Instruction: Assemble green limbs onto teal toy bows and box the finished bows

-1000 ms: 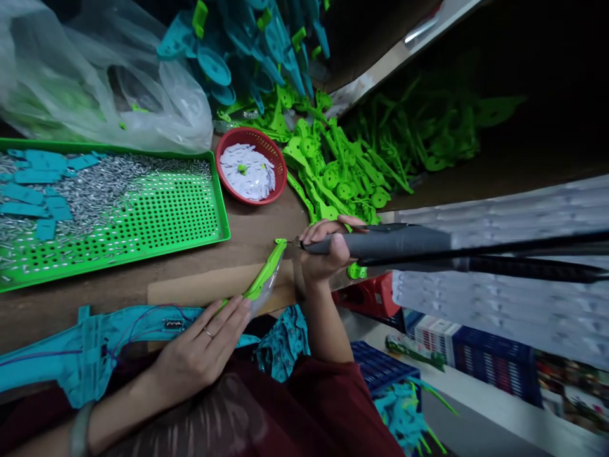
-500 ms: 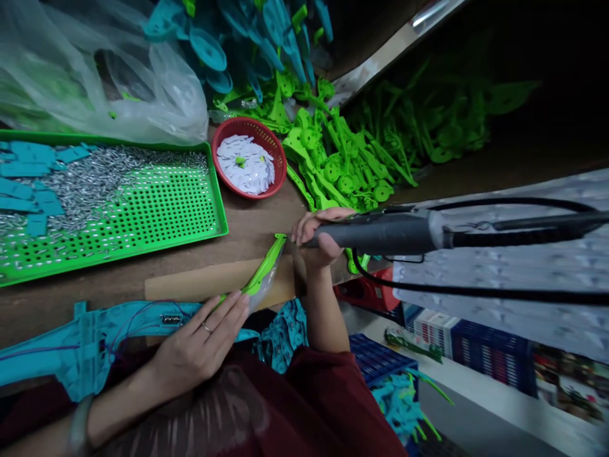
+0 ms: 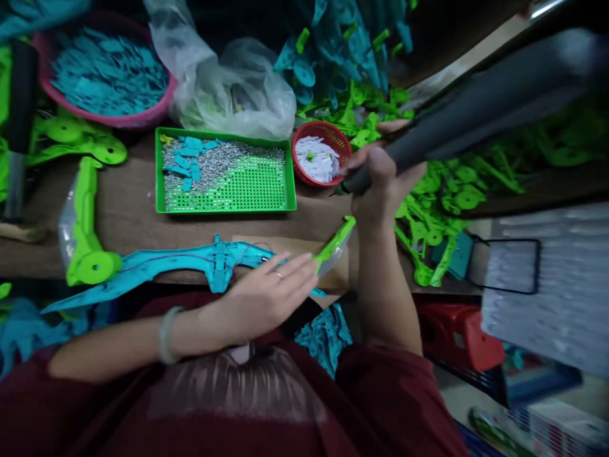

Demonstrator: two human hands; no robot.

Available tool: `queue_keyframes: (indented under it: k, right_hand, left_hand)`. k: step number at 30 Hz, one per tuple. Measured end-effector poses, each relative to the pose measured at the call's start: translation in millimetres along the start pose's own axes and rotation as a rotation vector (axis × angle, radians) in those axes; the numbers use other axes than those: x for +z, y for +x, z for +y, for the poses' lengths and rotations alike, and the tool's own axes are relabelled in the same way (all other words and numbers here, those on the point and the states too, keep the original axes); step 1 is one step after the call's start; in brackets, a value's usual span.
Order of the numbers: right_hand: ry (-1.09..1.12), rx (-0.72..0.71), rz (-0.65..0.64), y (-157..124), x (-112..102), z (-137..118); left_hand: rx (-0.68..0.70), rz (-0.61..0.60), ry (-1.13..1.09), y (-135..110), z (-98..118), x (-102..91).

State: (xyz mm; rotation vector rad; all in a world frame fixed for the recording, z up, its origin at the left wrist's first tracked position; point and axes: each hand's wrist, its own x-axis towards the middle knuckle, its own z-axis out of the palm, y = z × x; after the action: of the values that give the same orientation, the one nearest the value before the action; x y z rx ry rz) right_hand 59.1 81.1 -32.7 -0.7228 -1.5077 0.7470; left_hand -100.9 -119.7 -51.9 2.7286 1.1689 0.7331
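Observation:
My left hand [image 3: 269, 293] lies flat with fingers stretched out on a long teal plastic bow-shaped piece [image 3: 157, 266] at the table's near edge, its fingertips on a green plastic limb [image 3: 335, 241] partly in clear wrap. My right hand [image 3: 375, 178] is closed round a thick grey powered tool [image 3: 476, 108], lifted above the table with its tip near the red basket [image 3: 304, 171] of white paper bits. The tool's tip stands apart from the green limb.
A green perforated tray [image 3: 247, 197] holds small metal pins and teal tabs. A pink bowl [image 3: 107, 117] of teal tabs, a clear plastic bag [image 3: 238, 89], piles of green parts [image 3: 438, 203] and teal parts [image 3: 352, 38] ring the table. Another green limb [image 3: 85, 228] lies left. A red stool [image 3: 457, 330] stands below right.
My right hand lifted the grey tool up and away from the green limb's end toward the red basket. My view swung left and back, showing more of the table. The left hand stayed put.

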Motion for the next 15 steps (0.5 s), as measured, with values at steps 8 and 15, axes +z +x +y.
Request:
queue_keyframes:
  k: [8,15]
  right_hand:
    - [-1.045,-0.305,-0.480,-185.3,19.7,-104.0]
    - [-1.175,-0.203,-0.630,-240.4,73.2,-98.1]
  left_hand:
    - [0.193,-0.178,0.131,-55.0,-82.6,-90.3]
    - [0.453,-0.457,0.220,-15.7,-88.2,-48.3]
